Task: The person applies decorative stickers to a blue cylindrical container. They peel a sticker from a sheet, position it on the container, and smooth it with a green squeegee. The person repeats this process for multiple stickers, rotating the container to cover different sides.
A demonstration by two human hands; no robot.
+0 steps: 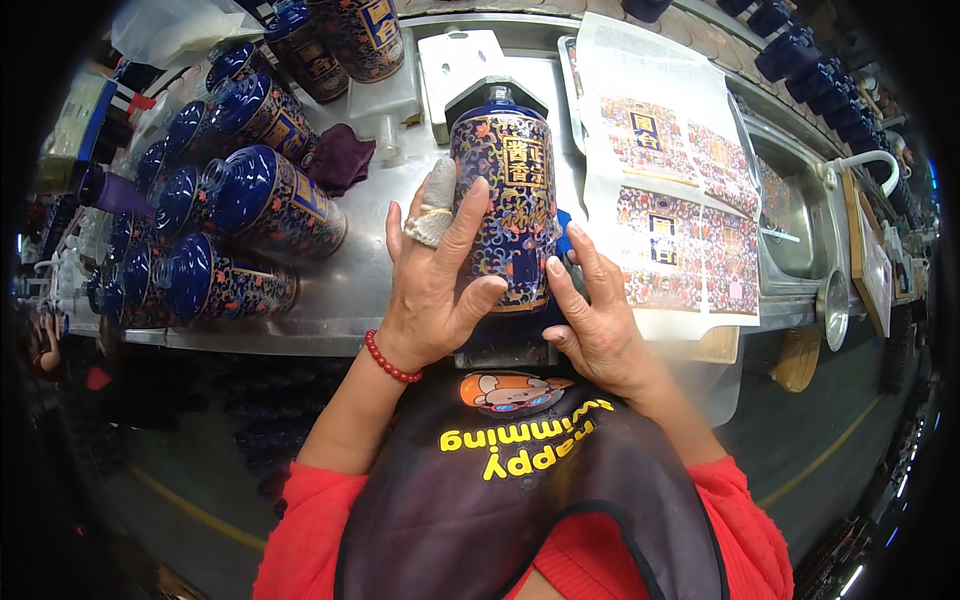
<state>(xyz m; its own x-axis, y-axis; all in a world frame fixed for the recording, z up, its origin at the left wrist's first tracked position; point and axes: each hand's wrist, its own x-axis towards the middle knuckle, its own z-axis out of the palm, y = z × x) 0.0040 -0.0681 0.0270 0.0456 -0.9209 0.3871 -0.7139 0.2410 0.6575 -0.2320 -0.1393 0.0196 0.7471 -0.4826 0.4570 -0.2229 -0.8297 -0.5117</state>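
Our two hands [425,275] [605,325] touch, unclenched, one blue floral cylindrical bottle [500,210]. Left of them spreads grey metal counter [335,295] above dim floor [200,470].

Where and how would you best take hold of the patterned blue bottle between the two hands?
Probably around the broad body of the bottle, the left hand coming from its left and the right hand from its right: the long, rounded sides face them, while the narrow neck points away and offers less to hold.

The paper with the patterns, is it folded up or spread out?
Spread out: the paper lies open beside the bottle, its patterned patches showing side by side.
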